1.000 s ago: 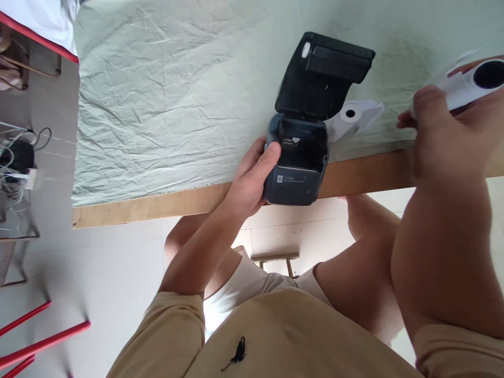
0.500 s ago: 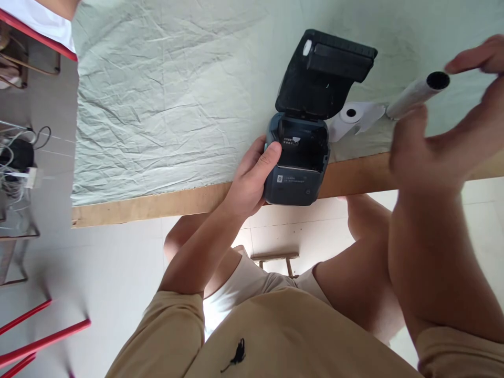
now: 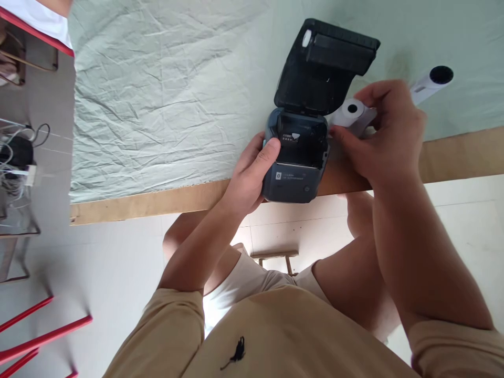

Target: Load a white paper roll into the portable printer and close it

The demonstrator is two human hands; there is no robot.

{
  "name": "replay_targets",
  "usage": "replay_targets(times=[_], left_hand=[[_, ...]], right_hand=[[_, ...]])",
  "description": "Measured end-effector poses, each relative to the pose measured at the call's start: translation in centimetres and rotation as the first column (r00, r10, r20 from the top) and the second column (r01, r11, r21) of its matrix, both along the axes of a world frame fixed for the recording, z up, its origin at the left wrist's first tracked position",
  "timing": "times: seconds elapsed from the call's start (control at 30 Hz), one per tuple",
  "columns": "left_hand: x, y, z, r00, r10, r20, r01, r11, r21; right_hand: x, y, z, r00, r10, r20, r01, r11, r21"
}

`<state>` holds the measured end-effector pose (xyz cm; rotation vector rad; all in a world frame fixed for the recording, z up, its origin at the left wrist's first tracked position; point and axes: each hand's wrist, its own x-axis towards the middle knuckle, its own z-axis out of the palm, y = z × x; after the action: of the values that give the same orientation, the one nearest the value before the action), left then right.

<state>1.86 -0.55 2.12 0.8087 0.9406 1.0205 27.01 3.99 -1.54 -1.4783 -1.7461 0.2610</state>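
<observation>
My left hand (image 3: 252,176) grips a dark portable label printer (image 3: 293,184) by its left side, thumb over the rim. The printer's black lid (image 3: 325,68) stands swung open, and its paper bay (image 3: 301,149) holds no roll. Just right of the printer, my right hand (image 3: 394,131) has its thumb and fingers closed around a small white paper roll (image 3: 342,116) with a dark core hole. The fingers partly cover the roll and its loose paper end. Behind that hand, a white tube (image 3: 427,89) with a dark round end stands on the cloth, its lower part hidden.
A pale green wrinkled cloth (image 3: 169,105) covers the table, whose wooden edge (image 3: 149,200) runs close to my body. Another person's arm (image 3: 57,5) shows at the upper left. Cables (image 3: 16,163) and red legs of some furniture (image 3: 47,338) lie to the left.
My right hand has moved left from beside the white tube to the paper roll and closed around it. My left hand and the open printer have stayed nearly in place.
</observation>
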Motion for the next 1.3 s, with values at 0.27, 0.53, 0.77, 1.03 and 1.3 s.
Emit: replay_targets(times=[0.27, 0.53, 0.77, 1.03, 1.3], left_hand=[[0.1, 0.0, 0.0, 1.0, 0.001, -0.007, -0.001, 1.0, 0.0], [0.1, -0.1, -0.1, 1.0, 0.011, 0.011, -0.011, 0.999, 0.033], [0.1, -0.1, 0.4, 1.0, 0.021, -0.011, -0.021, 0.999, 0.033], [-0.3, 0.0, -0.4, 0.998, -0.016, 0.054, 0.011, 0.996, 0.091], [-0.5, -0.3, -0.2, 1.0, 0.03, -0.005, -0.03, 0.994, 0.103]], right_hand=[[0.4, 0.6, -1.1, 0.991, 0.097, -0.091, -0.085, 0.988, 0.127], [-4.3, -2.3, 3.1, 0.942, 0.255, -0.22, -0.116, 0.858, 0.5], [-5.6, -2.9, 3.5, 0.967, 0.256, 0.011, -0.253, 0.949, 0.19], [-6.5, -3.4, 3.0, 0.956, 0.291, 0.014, -0.272, 0.874, 0.402], [-6.5, -3.5, 1.8, 0.908, 0.314, -0.278, -0.152, 0.863, 0.481]])
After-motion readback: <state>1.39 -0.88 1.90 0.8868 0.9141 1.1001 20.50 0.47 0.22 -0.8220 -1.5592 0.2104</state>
